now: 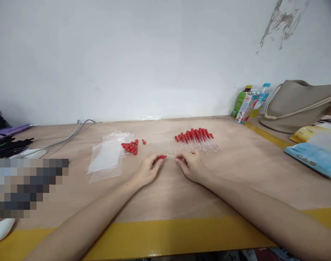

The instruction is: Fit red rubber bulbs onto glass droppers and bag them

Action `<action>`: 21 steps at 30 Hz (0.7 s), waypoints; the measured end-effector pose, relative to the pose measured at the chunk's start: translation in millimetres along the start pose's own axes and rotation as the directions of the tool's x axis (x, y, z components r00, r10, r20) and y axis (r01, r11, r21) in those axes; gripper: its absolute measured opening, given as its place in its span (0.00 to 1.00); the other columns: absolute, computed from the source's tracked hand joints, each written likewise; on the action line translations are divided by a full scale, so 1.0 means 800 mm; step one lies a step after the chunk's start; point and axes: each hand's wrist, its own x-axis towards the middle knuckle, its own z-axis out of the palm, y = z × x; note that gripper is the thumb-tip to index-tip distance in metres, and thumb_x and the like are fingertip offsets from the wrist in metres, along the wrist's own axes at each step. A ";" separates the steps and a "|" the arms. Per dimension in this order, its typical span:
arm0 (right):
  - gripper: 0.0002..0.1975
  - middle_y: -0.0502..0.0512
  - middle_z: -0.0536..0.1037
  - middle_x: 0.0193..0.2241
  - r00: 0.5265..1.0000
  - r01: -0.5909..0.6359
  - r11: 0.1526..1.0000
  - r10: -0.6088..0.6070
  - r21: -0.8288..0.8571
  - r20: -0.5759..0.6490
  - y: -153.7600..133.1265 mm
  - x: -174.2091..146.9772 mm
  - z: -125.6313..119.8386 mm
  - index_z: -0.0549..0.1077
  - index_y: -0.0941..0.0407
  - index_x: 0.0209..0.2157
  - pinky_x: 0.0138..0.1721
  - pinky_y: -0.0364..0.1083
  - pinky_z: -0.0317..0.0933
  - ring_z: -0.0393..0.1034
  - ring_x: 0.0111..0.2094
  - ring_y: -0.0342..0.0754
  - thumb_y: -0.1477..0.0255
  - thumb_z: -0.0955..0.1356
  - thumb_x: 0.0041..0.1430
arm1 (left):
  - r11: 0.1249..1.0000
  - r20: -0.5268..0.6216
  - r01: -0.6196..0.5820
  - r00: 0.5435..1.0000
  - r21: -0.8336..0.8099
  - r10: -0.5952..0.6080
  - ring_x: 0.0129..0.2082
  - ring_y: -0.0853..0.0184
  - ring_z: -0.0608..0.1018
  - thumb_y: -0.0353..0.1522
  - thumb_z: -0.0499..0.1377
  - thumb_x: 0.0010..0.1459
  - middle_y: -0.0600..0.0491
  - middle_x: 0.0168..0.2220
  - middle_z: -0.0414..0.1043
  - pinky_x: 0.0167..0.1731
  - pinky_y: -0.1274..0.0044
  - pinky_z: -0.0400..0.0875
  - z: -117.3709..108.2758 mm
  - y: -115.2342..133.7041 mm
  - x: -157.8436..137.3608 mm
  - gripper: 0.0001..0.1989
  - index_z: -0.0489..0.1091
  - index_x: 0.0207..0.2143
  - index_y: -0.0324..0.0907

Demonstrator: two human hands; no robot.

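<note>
My left hand (pixel 150 168) is closed on a red rubber bulb (pixel 162 157). Between finger and thumb, my right hand (pixel 191 166) pinches a thin clear dropper tube (pixel 170 156). The tube's left end meets the bulb's mouth; how far it sits inside I cannot tell. Just beyond my hands lies a row of bare clear tubes (pixel 161 145). To their right are several droppers with red bulbs (pixel 195 136) on, laid side by side. Loose red bulbs (pixel 131 147) form a small pile on the left, with a single one (pixel 144 141) apart from it.
Clear plastic zip bags (pixel 107 156) lie left of the bulbs. A grey cable (pixel 70 137) runs across the back left. Bottles (pixel 244 103), a grey bag (pixel 298 103) and a blue tissue pack (pixel 314 159) stand or lie at right. Yellow tape (pixel 165 235) lines the table's front edge.
</note>
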 end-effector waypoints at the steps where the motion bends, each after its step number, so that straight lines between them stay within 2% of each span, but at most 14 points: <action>1: 0.07 0.51 0.75 0.27 1.000 -0.002 1.000 0.002 0.014 0.003 0.000 0.000 0.000 0.68 0.57 0.33 0.38 0.46 0.48 0.66 0.26 0.42 0.71 0.60 0.59 | 0.998 0.012 0.030 0.999 -0.046 -0.030 0.33 0.68 0.75 0.34 0.50 0.59 0.50 0.34 0.72 0.36 0.74 0.69 0.000 -0.001 0.000 0.12 0.65 0.43 0.39; 4: 0.07 0.51 0.75 0.26 1.000 -0.015 0.999 0.015 0.041 0.004 0.000 0.000 0.001 0.68 0.56 0.34 0.37 0.46 0.48 0.65 0.25 0.42 0.70 0.60 0.59 | 0.986 0.034 0.079 0.997 -0.147 -0.075 0.33 0.67 0.76 0.35 0.49 0.59 0.50 0.31 0.73 0.36 0.74 0.70 0.002 -0.001 0.000 0.13 0.64 0.43 0.38; 12: 0.08 0.50 0.74 0.24 0.999 -0.021 0.999 0.022 0.032 -0.030 0.001 -0.001 -0.001 0.68 0.57 0.34 0.37 0.46 0.48 0.64 0.23 0.40 0.70 0.61 0.59 | 0.966 0.035 0.107 0.994 -0.236 -0.102 0.33 0.67 0.76 0.35 0.51 0.58 0.48 0.32 0.73 0.36 0.74 0.71 0.003 0.004 0.000 0.13 0.64 0.42 0.36; 18: 0.08 0.49 0.75 0.26 1.000 0.022 0.999 -0.022 0.043 0.000 -0.001 -0.001 -0.003 0.69 0.56 0.33 0.38 0.46 0.49 0.64 0.23 0.40 0.70 0.61 0.59 | 0.976 0.014 0.075 0.997 -0.202 -0.074 0.33 0.68 0.76 0.37 0.53 0.57 0.49 0.34 0.73 0.35 0.75 0.71 0.004 0.002 -0.001 0.13 0.66 0.41 0.37; 21: 0.09 0.49 0.75 0.25 0.999 0.030 0.999 -0.031 0.042 0.016 0.003 -0.001 0.000 0.71 0.55 0.33 0.38 0.46 0.48 0.65 0.25 0.41 0.68 0.61 0.59 | 0.991 -0.014 0.029 0.999 -0.132 -0.031 0.26 0.70 0.74 0.37 0.54 0.56 0.53 0.27 0.72 0.29 0.78 0.70 0.004 0.001 -0.002 0.13 0.69 0.38 0.38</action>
